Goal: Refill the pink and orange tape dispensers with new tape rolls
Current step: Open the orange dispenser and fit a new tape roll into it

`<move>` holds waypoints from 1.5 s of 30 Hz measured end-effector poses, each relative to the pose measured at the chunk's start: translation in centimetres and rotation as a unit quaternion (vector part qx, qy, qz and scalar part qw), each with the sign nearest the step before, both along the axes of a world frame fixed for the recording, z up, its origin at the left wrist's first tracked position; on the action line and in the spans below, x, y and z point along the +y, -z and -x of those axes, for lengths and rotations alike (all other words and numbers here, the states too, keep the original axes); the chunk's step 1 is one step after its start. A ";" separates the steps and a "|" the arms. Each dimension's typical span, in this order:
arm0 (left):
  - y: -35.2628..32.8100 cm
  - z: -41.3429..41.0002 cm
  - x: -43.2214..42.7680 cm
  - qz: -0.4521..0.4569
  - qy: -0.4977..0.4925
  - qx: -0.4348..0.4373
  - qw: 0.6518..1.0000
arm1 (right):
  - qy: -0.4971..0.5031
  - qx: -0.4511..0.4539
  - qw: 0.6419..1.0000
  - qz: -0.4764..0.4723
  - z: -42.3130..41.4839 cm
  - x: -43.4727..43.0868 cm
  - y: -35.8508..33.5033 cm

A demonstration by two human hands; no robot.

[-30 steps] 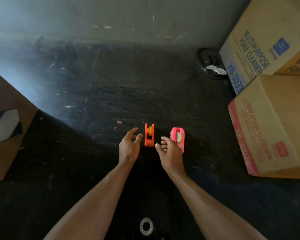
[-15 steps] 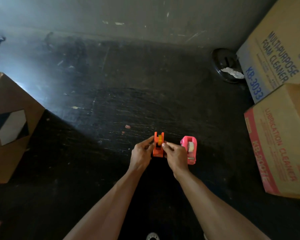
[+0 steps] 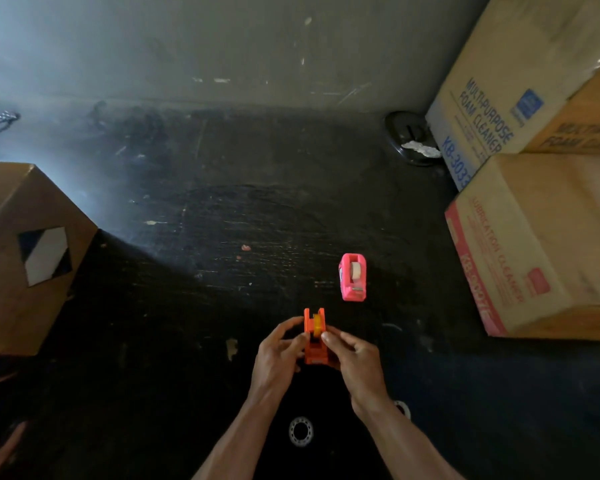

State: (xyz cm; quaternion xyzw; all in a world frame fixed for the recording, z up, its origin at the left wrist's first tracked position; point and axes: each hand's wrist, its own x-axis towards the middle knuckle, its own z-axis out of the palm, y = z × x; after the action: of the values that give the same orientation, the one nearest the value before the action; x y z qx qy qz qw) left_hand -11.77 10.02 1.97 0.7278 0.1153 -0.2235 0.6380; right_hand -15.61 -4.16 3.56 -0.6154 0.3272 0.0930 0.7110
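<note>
I hold the orange tape dispenser [image 3: 314,336] between both hands, close in front of me above the dark floor. My left hand [image 3: 277,355] grips its left side and my right hand [image 3: 355,358] pinches its right side near a yellowish roll seated in it. The pink tape dispenser [image 3: 352,277] stands on the floor beyond and to the right, untouched, with a pale roll inside. A clear tape roll [image 3: 301,431] lies on the floor between my forearms; part of another ring [image 3: 403,407] shows behind my right wrist.
A brown cardboard box [image 3: 25,258] stands at the left. Stacked cartons labelled foam cleaner [image 3: 492,109] and lubrication cleaner [image 3: 534,244] fill the right side. A dark round object with white paper [image 3: 411,140] sits by the grey wall at the back.
Both hands closed on the orange dispenser and drew it toward me, away from the pink one, which stayed on the floor.
</note>
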 end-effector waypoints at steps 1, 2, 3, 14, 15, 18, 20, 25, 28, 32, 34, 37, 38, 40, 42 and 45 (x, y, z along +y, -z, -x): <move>-0.2 0.9 0.1 0.001 -0.002 -0.001 1.000 | 0.001 -0.001 1.000 0.001 0.9 0.0 -0.1; -0.4 1.8 0.2 0.003 -0.002 -0.002 1.000 | 0.005 -0.002 1.000 0.001 1.8 0.0 -0.1; -0.7 2.6 0.3 0.004 -0.002 -0.003 1.000 | 0.008 -0.005 1.000 0.004 2.5 0.1 -0.1; 0.1 6.4 1.1 0.042 -0.078 0.031 0.996 | 0.046 -0.013 0.999 -0.018 7.0 -0.4 -0.1; 0.4 6.3 1.5 0.026 -0.083 0.029 0.996 | 0.047 -0.012 0.999 -0.008 7.2 -0.6 -0.1; 0.8 5.8 2.6 -0.104 -0.061 -0.010 0.993 | 0.048 -0.006 0.999 0.025 7.7 -1.0 -0.3; 1.0 5.7 3.1 -0.203 -0.023 -0.055 0.977 | 0.051 -0.005 0.998 0.031 8.0 -1.1 -0.2; 2.1 6.1 3.9 -0.328 0.048 -0.114 0.936 | 0.054 -0.004 0.998 0.031 8.7 -1.3 -0.1; 2.5 6.5 3.9 -0.311 0.061 -0.125 0.940 | 0.053 -0.005 0.998 0.037 9.0 -1.3 0.2; 2.5 6.6 3.8 -0.298 0.046 -0.095 0.949 | 0.047 -0.003 0.998 0.046 9.3 -1.4 0.2; 2.2 6.9 3.9 -0.328 0.049 -0.121 0.936 | 0.045 -0.003 0.998 0.046 9.4 -1.5 0.1; 1.4 7.4 3.6 -0.326 0.011 -0.111 0.939 | 0.054 0.000 0.997 0.047 9.5 -1.5 -0.1; 1.1 7.7 3.4 -0.319 0.002 -0.102 0.942 | 0.057 0.000 0.997 0.049 9.5 -1.5 -0.2; 0.5 8.4 2.8 -0.282 -0.008 -0.112 0.953 | 0.054 -0.002 0.997 0.049 9.7 -1.4 -0.3; 0.0 9.0 2.0 -0.220 -0.001 -0.130 0.967 | 0.049 -0.004 0.998 0.046 9.9 -1.4 -0.6; -0.9 9.4 0.5 -0.115 0.038 -0.110 0.987 | 0.037 -0.007 0.999 0.036 10.3 -1.3 -1.0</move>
State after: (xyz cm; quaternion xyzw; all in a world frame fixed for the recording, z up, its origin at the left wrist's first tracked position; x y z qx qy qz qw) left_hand -21.19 10.57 2.91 0.8203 0.0415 -0.1521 0.5498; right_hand -25.88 -5.48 4.51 -0.6289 0.3475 0.0505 0.6937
